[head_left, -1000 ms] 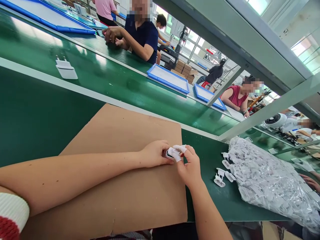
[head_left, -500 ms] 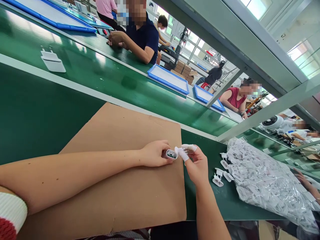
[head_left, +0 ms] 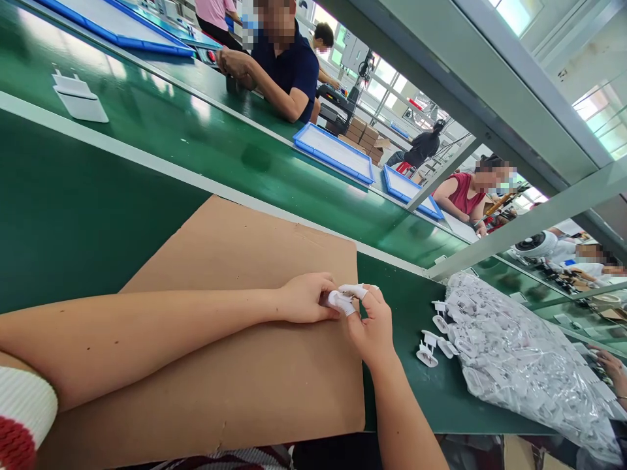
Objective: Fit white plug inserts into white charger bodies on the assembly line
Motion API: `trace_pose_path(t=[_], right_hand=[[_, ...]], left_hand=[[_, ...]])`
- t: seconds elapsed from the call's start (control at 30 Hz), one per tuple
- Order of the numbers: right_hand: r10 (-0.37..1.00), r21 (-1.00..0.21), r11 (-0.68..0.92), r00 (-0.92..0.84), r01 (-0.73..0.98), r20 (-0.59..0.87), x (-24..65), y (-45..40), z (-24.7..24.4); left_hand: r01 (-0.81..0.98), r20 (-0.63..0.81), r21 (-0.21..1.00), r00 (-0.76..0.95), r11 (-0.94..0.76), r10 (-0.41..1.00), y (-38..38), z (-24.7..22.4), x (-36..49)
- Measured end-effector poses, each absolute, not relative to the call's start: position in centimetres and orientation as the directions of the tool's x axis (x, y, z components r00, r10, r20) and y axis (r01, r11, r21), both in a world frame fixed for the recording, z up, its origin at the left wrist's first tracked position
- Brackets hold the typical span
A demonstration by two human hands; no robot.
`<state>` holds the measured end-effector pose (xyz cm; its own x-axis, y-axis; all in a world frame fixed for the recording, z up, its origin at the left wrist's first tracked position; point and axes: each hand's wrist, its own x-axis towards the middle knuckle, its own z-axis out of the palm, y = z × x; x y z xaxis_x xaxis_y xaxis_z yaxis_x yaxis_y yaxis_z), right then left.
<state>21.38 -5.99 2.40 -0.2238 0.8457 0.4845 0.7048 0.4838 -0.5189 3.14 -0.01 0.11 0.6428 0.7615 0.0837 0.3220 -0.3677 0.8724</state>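
Above the right part of the brown cardboard sheet (head_left: 274,261), my left hand (head_left: 308,298) grips a small white oval housing (head_left: 331,299), mostly covered by fingers. My right hand (head_left: 369,320), with white covers on its thumb and fingertips, pinches a small white plug part against the housing's open end. The two pieces meet between my hands, and the fingers hide the joint. Right of my right hand, several loose white plug parts (head_left: 428,352) lie on the green table beside a clear plastic bag (head_left: 519,359) full of similar parts.
A white plug-like piece (head_left: 83,98) rests on the green conveyor (head_left: 235,156) at upper left. Blue-rimmed trays (head_left: 334,155) line its far side. Several people sit beyond; another person's hand (head_left: 610,365) is at the right edge. A metal frame slants overhead.
My right hand has moved left, bringing its white part from just beside the housing onto its open end. The piece on the conveyor now appears farther left in view.
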Motion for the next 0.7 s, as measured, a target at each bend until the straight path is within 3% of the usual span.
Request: trace_pose_path(t=[0.13, 0.27, 0.33, 0.6, 0.7], right_hand=[[0.864, -0.507, 0.453, -0.220, 0.733, 0.454, 21.3, -5.8, 2.3], [0.841, -0.346, 0.451, -0.262, 0.822, 0.474, 21.5, -5.4, 2.5], [0.856, -0.333, 0.430, -0.260, 0.839, 0.447, 21.6, -5.2, 2.7], [0.934, -0.642, 0.287, -0.058, 0.711, 0.352, 21.1, -5.7, 1.8], [0.915, -0.706, 0.218, 0.111, 0.673, 0.388, 23.0, -5.1, 1.8]], left_hand=[[0.321, 0.097, 0.867, 0.642, -0.381, 0.761, 0.0, 0.2, 3.1], [0.323, 0.087, 0.872, 0.639, -0.369, 0.764, -0.1, 0.4, 3.1], [0.315, 0.089, 0.873, 0.646, -0.372, 0.758, -0.1, 0.5, 3.2], [0.371, 0.057, 0.861, 0.609, -0.347, 0.791, -0.8, 0.4, 3.8], [0.329, -0.003, 0.906, 0.634, -0.266, 0.773, 0.0, 0.8, 3.9]])
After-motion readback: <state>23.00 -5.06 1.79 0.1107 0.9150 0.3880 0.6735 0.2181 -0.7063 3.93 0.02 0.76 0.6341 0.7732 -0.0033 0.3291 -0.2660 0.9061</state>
